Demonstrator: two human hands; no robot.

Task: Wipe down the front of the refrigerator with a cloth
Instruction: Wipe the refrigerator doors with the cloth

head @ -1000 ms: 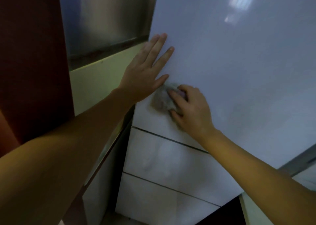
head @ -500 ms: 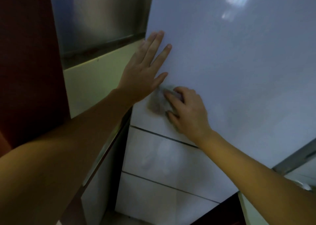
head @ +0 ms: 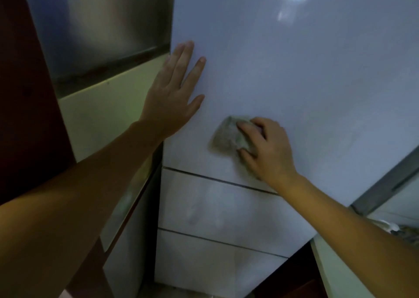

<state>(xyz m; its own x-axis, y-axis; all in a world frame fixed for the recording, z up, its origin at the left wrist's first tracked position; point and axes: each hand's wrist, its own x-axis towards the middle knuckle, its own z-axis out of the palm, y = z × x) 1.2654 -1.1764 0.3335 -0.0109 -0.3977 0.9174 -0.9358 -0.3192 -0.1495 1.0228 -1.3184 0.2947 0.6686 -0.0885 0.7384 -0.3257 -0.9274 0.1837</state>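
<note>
The white refrigerator front (head: 294,71) fills the upper right of the head view, with two drawer fronts (head: 215,209) below its large door. My right hand (head: 265,148) presses a small grey cloth (head: 226,137) against the lower part of the door, just above the first drawer seam. My left hand (head: 174,93) lies flat with fingers spread on the door's left edge, up and left of the cloth, holding nothing.
A steel panel (head: 102,26) and a pale cream surface (head: 108,107) stand left of the refrigerator, with a dark reddish-brown panel (head: 27,93) further left. A counter edge (head: 335,270) and some dishes (head: 399,229) show at the lower right.
My right hand and the cloth have slid a little to the right along the door, away from my left hand. My left hand has stayed on the door's edge.
</note>
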